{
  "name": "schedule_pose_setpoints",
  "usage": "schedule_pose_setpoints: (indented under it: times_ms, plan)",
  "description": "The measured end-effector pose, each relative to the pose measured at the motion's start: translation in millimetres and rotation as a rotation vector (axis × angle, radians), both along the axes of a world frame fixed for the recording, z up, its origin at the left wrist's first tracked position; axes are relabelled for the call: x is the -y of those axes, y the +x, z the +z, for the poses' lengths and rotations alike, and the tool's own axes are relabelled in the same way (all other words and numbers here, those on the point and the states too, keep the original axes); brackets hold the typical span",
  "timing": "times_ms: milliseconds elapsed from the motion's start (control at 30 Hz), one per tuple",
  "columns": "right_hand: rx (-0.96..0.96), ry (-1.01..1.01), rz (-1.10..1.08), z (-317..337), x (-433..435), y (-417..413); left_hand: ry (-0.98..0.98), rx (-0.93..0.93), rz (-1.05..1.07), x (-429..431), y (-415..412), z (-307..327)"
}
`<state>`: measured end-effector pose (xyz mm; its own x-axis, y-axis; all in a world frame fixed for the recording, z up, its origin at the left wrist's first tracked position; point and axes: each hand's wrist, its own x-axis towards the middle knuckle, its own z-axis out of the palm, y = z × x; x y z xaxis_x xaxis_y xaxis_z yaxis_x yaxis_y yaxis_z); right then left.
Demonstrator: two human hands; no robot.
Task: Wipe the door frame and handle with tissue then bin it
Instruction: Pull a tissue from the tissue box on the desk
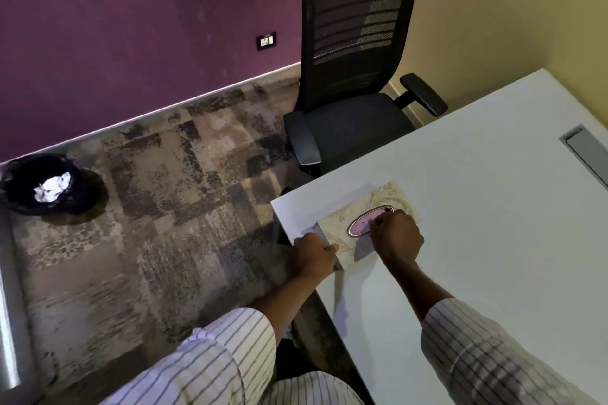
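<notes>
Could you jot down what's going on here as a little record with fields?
place: office corner, white desk, black chair
left hand: steadying the tissue box at its end
right hand: fingers at the box's oval opening
tissue: none pulled out yet
bin: on the carpet by the purple wall, crumpled paper inside
door: not in view

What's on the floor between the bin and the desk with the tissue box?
Only bare patterned carpet lies between the bin and the desk in the head view; the office chair stands farther back.
</notes>
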<state>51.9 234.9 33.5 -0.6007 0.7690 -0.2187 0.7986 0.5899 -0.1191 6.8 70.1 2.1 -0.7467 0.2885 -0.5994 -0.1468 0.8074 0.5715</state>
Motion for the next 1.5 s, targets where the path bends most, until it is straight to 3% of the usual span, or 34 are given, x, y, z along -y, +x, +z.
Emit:
schedule_pose_setpoints:
  times_ms: [267, 567, 800, 900, 1033, 1167, 1333, 1400, 1500]
  plan:
    - [0.068, -0.036, -0.05, -7.0, 1.6, -13.0, -0.109, -0.094, -0.05, 1.6, -4.9, 8.6]
    - [0.037, -0.14, 0.009, -10.8, -6.1, -3.6, -0.105, -0.099, 0.042, -1.9, -2.0, -35.5]
    - [-0.178, -0.41, -0.003, 14.8, -8.3, 14.8, -0.14, -0.085, 0.041, -1.9, 0.0, -27.0]
    - [-0.408, -0.706, -0.102, 42.9, -7.9, 19.7, -0.156, -0.066, 0.022, 0.6, -0.1, -0.3]
    - [-0.55, -0.996, 0.0, 82.9, -3.9, 15.3, -0.156, -0.005, 0.018, -0.9, -2.2, 0.0]
    - [-0.537, -1.151, 0.092, 95.3, 2.8, 0.8, 0.044, 0.147, 0.177, 11.7, -12.4, 11.4]
    - [-0.447, -1.331, 0.256, 104.9, 39.7, -25.8, 0.573, 0.604, 0.685, 56.4, -24.8, 55.3]
    - [-0.398, -1.37, 0.313, 102.9, 58.7, -36.1, 0.758, 0.662, 0.777, 82.2, -25.5, 81.9]
    - [-0.305, -1.372, 0.327, 101.0, 89.9, -52.5, 0.867, 0.601, 1.011, 123.3, -25.2, 110.7]
